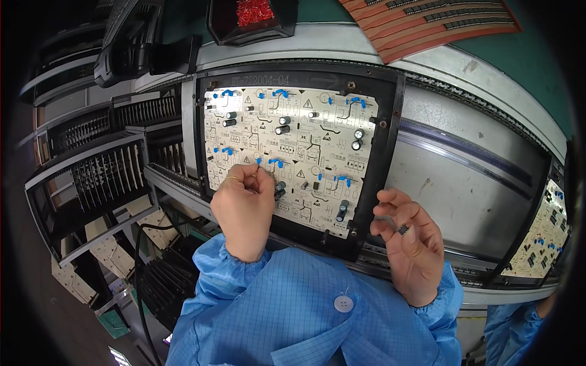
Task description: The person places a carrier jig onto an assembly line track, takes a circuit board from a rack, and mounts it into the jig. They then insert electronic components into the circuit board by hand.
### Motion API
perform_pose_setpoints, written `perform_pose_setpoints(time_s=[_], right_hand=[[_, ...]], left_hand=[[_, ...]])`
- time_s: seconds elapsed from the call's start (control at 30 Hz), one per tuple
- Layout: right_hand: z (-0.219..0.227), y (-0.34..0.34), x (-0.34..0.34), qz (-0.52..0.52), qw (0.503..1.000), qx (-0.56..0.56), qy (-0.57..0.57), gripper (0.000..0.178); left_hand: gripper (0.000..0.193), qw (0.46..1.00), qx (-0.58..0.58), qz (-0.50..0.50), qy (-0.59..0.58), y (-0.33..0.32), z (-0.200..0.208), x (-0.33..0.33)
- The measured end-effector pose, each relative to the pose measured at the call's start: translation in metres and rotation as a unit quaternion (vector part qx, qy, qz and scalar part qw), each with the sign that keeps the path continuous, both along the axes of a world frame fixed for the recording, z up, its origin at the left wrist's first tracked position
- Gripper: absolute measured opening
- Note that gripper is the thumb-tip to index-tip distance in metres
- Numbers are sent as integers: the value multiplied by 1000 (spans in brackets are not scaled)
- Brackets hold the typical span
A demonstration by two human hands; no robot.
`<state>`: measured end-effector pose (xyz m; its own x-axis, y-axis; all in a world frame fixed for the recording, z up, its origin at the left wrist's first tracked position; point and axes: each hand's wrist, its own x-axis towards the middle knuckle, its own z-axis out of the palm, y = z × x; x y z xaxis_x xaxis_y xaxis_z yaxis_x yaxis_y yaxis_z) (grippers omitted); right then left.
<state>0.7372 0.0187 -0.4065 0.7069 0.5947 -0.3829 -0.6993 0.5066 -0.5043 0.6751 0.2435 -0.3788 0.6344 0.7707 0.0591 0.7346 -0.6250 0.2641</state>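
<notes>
A pale circuit board panel (287, 134) lies in a black frame (388, 140) in front of me. It carries blue disc components (276, 163), black cylindrical capacitors (282, 125) and small black chips. My left hand (243, 210) is over the panel's lower left, thumb and fingertips pinched together close to the surface. Whatever may be between those fingertips is hidden. Off the panel's right edge, my right hand (415, 244) is raised palm up with its fingers curled. A small black IC chip (403, 229) with metal legs is held between its thumb and fingers.
A dark bin (281, 29) of red parts stands beyond the frame. To its right is an orange rack (427, 27) with rows of black chips. Metal conveyor rails (470, 134) run rightward to another populated board (537, 238). Slotted racks (91, 171) stand left; another person's blue sleeve (513, 329) shows lower right.
</notes>
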Motion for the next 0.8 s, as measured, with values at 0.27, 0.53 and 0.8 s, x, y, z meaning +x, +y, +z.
perform_pose_setpoints(time_s=[0.27,0.53,0.8], right_hand=[[1,-1,-1,-20,1000,-1,17,19],[2,0,-1,-30,999,-17,18,21],[3,1,0,-34,999,-22,24,26]], left_hand=[[14,997,-4,-30,-69,3,-13,-20],[13,997,3,-31,-67,3,-15,-18],[16,991,28,-96,-91,6,-25,-30]])
